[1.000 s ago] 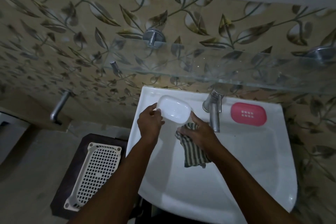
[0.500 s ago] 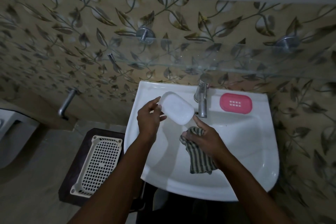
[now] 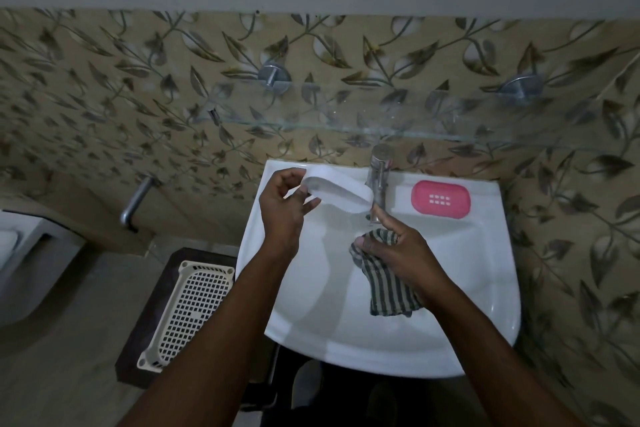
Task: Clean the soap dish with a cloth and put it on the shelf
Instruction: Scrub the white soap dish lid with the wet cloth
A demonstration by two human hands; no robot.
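My left hand (image 3: 282, 210) grips the left end of a white oval soap dish (image 3: 341, 189), held tilted over the back left of the white sink (image 3: 460, 315). The dish's right end reaches near the tap. My right hand (image 3: 398, 251) holds a green-and-white striped cloth (image 3: 384, 284) bunched in its fingers, hanging over the basin just below and to the right of the dish. The forefinger of that hand points up toward the dish's right end. A glass shelf (image 3: 381, 125) on two metal brackets runs along the wall above the sink.
A chrome tap (image 3: 379, 180) stands at the sink's back middle. A pink soap dish part (image 3: 440, 199) lies on the rim right of it. A white perforated basket (image 3: 188, 312) rests on a dark stool at left. A metal pipe (image 3: 136, 201) juts from the wall.
The soap dish has turned in my left hand, from face-up to tilted on edge. My right hand with the cloth stayed just below it. The view has pulled back and up.
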